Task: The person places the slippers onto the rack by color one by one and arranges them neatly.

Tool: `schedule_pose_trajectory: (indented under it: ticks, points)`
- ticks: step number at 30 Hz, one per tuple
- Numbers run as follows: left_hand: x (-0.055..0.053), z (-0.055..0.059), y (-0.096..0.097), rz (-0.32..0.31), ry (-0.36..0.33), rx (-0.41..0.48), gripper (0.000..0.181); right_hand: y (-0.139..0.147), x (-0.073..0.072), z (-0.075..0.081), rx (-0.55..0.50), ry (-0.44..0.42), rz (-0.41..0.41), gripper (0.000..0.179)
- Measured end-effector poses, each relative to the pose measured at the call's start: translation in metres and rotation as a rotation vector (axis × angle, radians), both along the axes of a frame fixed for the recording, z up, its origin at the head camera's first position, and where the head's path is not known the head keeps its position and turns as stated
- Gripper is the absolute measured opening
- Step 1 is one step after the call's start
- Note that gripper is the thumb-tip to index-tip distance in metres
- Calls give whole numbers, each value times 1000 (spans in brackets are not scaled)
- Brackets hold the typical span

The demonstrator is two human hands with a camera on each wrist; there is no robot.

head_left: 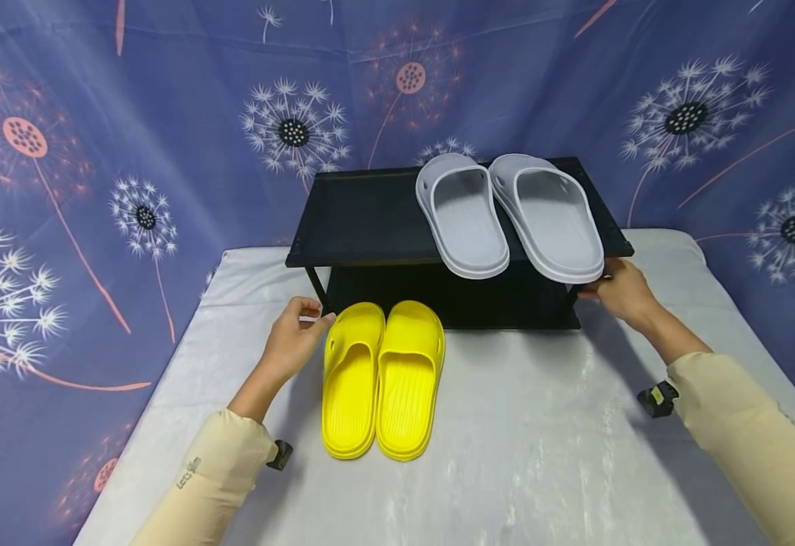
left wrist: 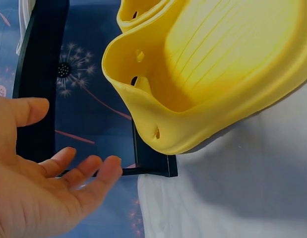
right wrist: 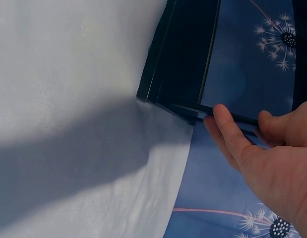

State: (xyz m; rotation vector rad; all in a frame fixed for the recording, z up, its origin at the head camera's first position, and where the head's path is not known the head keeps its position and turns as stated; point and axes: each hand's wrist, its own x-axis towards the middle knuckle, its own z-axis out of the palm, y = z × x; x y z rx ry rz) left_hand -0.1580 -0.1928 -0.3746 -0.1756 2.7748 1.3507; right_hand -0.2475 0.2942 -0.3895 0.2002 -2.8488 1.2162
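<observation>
A black two-tier shoe rack (head_left: 370,216) stands on the white-covered table, with a pair of grey clogs on its top shelf: the left grey clog (head_left: 468,216) and the right grey clog (head_left: 561,224). Two yellow clogs, a left one (head_left: 349,394) and a right one (head_left: 405,402), lie side by side before the rack's left half. My left hand (head_left: 291,337) is beside the rack's left leg, thumb and fingers apart and nothing held. At the other end my right hand (right wrist: 277,158) pinches the rack's thin right leg (right wrist: 237,118) between thumb and fingers.
White cloth (head_left: 506,425) covers the table surface. A blue dandelion-print curtain (head_left: 199,98) hangs behind and along both sides. Small black devices sit at the left wrist (head_left: 280,455) and the right wrist (head_left: 658,399).
</observation>
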Motion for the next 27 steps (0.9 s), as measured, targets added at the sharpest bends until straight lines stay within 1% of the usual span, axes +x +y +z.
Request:
schedule_pose_trajectory:
  ticks: [6, 12, 15, 18, 22, 25, 27]
  points:
    - [4, 0, 1, -14, -83, -72, 66, 1, -2, 0, -28, -10, 3, 30]
    - [8, -1, 3, -51, -134, -126, 79, 0, -2, -1, -53, -30, 3, 32]
    - [11, -1, 5, -75, -161, -169, 86, 0, -2, 0, -52, -31, 2, 32]
    - [16, 0, 8, -89, -205, -230, 94, -1, -1, 1, -49, -30, -4, 32]
    - [24, 1, 12, -86, -269, -288, 110, -2, -1, 2, -47, -33, -4, 33]
    - [29, 0, 15, -78, -304, -302, 121, -2, 0, 2, -43, -40, -4, 33]
    - [32, 0, 17, -73, -320, -311, 125, -2, 0, 2, -43, -46, -3, 34]
